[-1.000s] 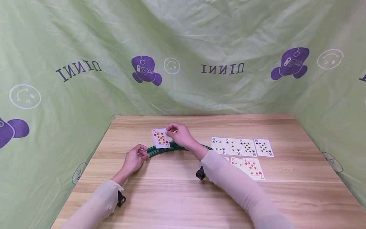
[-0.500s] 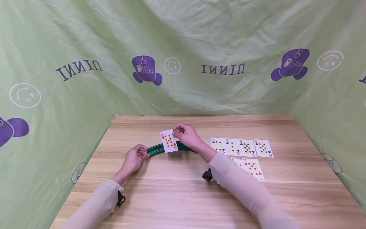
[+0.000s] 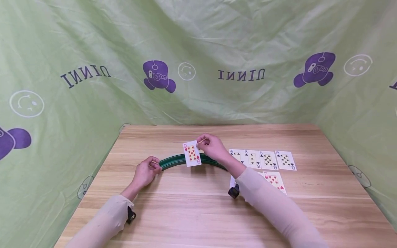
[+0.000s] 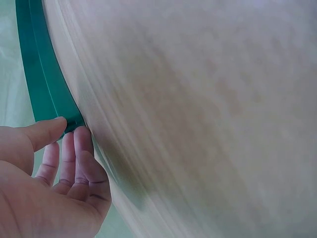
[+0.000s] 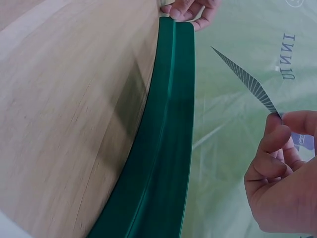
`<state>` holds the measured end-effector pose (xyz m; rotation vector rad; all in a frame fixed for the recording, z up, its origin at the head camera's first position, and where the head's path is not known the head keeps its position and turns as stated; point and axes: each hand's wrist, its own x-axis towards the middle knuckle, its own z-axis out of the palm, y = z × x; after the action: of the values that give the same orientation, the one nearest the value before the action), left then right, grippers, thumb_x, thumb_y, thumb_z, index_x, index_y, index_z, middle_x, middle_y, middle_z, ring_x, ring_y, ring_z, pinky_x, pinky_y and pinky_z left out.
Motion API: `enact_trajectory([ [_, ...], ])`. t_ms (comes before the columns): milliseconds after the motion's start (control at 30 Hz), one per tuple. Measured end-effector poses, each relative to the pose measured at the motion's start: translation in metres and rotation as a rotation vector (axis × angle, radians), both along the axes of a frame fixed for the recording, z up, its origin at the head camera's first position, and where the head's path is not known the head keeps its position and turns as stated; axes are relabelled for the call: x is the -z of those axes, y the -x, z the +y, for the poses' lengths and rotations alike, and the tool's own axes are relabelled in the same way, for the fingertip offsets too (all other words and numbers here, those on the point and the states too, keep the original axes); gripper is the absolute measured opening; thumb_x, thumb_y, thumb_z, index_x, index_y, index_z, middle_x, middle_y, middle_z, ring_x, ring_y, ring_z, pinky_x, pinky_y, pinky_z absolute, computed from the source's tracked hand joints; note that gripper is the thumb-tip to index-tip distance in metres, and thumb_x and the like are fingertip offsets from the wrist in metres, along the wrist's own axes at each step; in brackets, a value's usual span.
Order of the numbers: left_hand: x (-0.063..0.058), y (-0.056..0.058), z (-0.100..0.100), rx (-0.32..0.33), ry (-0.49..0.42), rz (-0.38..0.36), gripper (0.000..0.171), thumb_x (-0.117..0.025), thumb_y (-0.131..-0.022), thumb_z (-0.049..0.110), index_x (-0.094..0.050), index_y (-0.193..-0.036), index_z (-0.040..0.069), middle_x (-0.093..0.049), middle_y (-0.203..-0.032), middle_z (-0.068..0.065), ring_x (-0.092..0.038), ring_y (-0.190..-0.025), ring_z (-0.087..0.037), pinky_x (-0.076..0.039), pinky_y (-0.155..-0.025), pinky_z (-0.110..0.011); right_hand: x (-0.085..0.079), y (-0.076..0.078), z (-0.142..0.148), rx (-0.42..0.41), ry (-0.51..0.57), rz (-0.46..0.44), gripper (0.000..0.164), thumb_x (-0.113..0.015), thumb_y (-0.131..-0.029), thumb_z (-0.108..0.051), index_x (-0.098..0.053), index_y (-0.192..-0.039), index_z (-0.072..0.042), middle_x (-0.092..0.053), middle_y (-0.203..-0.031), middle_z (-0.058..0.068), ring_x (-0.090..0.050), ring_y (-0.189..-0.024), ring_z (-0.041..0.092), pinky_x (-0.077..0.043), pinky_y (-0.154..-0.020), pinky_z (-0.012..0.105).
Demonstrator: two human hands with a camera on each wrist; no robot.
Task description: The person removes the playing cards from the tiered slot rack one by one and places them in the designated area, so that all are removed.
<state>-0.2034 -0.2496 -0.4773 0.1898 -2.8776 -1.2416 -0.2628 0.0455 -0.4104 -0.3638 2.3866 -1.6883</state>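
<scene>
A green curved card holder [image 3: 172,162] lies on the table, a groove running along its length. My left hand [image 3: 146,174] pinches its left end between thumb and fingers, seen close in the left wrist view. My right hand [image 3: 214,147] pinches a nine of hearts playing card [image 3: 192,153] by its upper right corner. The card hangs face toward me in front of the holder's middle in the head view. From the right wrist, the card [image 5: 247,82] shows its striped back nearly edge-on, apart from the holder [image 5: 168,124].
To the right, a row of club and spade cards [image 3: 268,160] lies face up. Nearer me lie red cards, among them a seven of hearts [image 3: 274,182], partly covered by my right sleeve [image 3: 270,206]. A green printed curtain [image 3: 198,100] surrounds the wooden table [image 3: 186,213].
My right hand has moved to the right with the nine of hearts, along the holder from its left part to its middle. The left hand has stayed at the holder's end.
</scene>
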Motion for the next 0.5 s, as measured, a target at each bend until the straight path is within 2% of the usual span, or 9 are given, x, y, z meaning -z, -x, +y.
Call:
enact_trajectory([
  [333,-0.001,0.000,-0.001,0.015,0.007,0.006,0.025,-0.075,-0.087,0.006,-0.061,-0.109,0.007,-0.069,-0.094,-0.009,-0.067,-0.083,-0.017,-0.052,-0.072,-0.025,0.003,-0.004,0.018,0.015,0.010,-0.009,0.019,-0.065,-0.093,-0.012,-0.064,-0.111,-0.007,-0.066,-0.082,0.004,-0.048,-0.058,0.013,-0.037,-0.053,0.022],
  [500,-0.001,0.001,-0.001,0.016,0.010,0.000,0.025,-0.074,-0.087,0.006,-0.061,-0.109,0.007,-0.068,-0.094,-0.009,-0.066,-0.082,-0.017,-0.051,-0.071,-0.024,0.006,-0.007,0.028,0.032,-0.011,-0.019,0.019,-0.065,-0.094,-0.014,-0.064,-0.112,-0.008,-0.068,-0.087,0.015,-0.048,-0.058,0.014,-0.037,-0.054,0.023],
])
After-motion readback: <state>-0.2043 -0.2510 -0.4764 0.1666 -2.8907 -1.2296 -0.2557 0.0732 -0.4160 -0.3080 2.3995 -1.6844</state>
